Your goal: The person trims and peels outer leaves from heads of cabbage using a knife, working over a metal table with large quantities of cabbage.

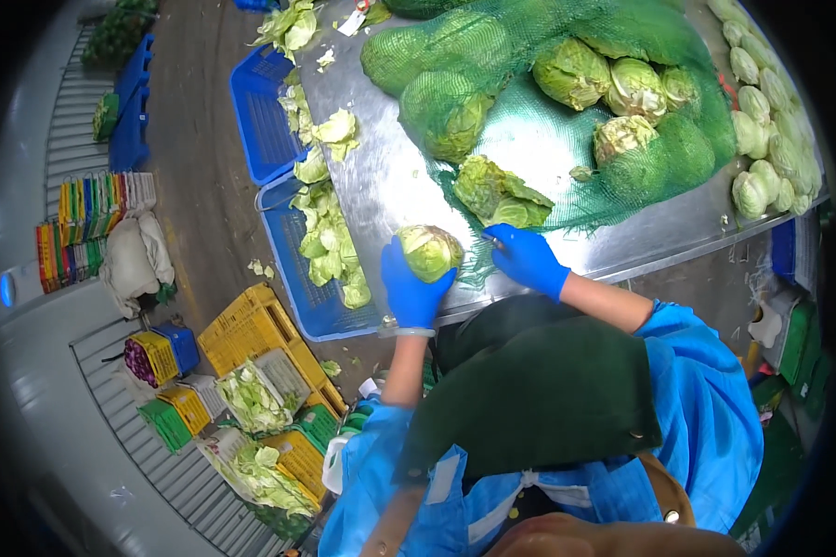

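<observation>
My blue-gloved left hand [409, 288] grips a pale green cabbage [432, 249] at the front of the steel table [372, 158]. To its right, my gloved right hand [528, 260] is closed on a small knife [494, 241], only a little of which shows. Just above that hand lie loose outer leaves [497, 195] on a green mesh sack [520, 121], which holds several more cabbages [636, 90].
Two blue crates [297, 278] with trimmed leaves stand along the table's left edge. Pale trimmed cabbages [757, 186] line the right side. On the floor at lower left are yellow crates [241, 325], green crates [163, 427] and heaped leaves [255, 399]; folded coloured crates [84, 200] stand farther left.
</observation>
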Demonstrator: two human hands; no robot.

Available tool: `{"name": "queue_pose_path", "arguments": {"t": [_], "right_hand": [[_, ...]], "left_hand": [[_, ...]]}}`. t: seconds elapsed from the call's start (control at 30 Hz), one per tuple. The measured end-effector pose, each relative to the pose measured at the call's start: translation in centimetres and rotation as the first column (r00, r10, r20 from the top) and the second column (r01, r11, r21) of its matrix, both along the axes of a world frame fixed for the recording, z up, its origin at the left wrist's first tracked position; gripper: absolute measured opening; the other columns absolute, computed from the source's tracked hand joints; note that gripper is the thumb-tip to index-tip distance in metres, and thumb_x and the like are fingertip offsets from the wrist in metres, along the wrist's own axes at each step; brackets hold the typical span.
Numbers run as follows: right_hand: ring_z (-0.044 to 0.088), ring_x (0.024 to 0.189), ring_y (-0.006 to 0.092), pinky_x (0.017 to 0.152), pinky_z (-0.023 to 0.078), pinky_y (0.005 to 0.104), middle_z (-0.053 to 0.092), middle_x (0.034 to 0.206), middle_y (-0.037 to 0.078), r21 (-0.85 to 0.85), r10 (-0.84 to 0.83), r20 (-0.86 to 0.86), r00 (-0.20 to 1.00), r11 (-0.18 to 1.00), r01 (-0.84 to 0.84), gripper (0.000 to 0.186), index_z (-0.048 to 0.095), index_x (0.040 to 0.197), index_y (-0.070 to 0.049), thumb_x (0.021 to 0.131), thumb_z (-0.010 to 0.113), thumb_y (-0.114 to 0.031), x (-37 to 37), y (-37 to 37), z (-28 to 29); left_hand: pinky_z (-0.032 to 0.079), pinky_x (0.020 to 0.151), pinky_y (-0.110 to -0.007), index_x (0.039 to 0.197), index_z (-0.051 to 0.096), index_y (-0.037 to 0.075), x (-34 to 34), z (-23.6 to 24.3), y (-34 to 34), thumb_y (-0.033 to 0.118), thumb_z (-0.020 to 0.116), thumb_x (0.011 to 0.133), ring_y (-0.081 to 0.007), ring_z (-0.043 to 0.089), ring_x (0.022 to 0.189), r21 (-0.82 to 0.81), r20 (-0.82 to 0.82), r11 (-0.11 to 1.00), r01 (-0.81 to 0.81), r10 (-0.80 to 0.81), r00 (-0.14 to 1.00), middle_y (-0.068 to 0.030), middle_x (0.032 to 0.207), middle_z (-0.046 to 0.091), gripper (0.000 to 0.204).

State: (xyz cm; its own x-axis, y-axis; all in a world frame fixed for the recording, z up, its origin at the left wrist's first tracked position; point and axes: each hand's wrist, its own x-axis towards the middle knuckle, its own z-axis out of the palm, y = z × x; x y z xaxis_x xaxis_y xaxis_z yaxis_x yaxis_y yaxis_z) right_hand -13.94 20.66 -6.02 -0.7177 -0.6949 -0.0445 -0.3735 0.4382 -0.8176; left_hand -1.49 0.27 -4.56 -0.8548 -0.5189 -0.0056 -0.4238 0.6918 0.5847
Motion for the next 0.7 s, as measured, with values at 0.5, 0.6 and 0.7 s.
{"name": "queue_pose_path", "arguments": {"t": [0.5,0.6,0.7], "right_hand": [[0.066,0.07,0.0371,0.059,0.052,0.048,0.063,0.086,0.02,0.297,0.306,-0.079,0.949,0.916,-0.271,0.021,0.051,0.111,-0.006,0.09,0.05,-0.011,1.0,-4.3,-3.4],[0.066,0.072,0.0372,0.059,0.053,0.0478,0.064,0.086,0.02,0.305,0.301,-0.096,0.949,0.916,-0.26,0.018,0.051,0.108,-0.006,0.092,0.048,-0.011,0.3,-4.9,-4.2],[0.067,0.073,0.0377,0.061,0.053,0.0478,0.064,0.085,0.02,0.296,0.253,-0.115,0.961,0.932,-0.21,0.017,0.052,0.108,-0.006,0.092,0.047,-0.011,-0.1,-5.5,-4.3]], "left_hand": [[0.036,0.108,-0.051,0.147,0.03,0.003,-1.9,-0.3,0.4,0.042,0.085,0.063,-0.047,0.039,0.132,0.027,0.079,0.995,-0.096,0.094,0.992,-0.029,0.146,0.035,0.108],[0.037,0.107,-0.052,0.149,0.029,0.005,-2.4,-0.8,0.3,0.043,0.084,0.063,-0.0467,0.04,0.131,-0.018,0.067,0.996,-0.084,0.085,0.994,-0.0279,0.146,0.035,0.109],[0.04,0.104,-0.052,0.149,0.03,0.006,-3.2,-0.6,0.6,0.045,0.084,0.063,-0.0462,0.042,0.128,-0.034,0.134,0.992,-0.119,0.123,0.983,-0.0268,0.146,0.036,0.108]]}}
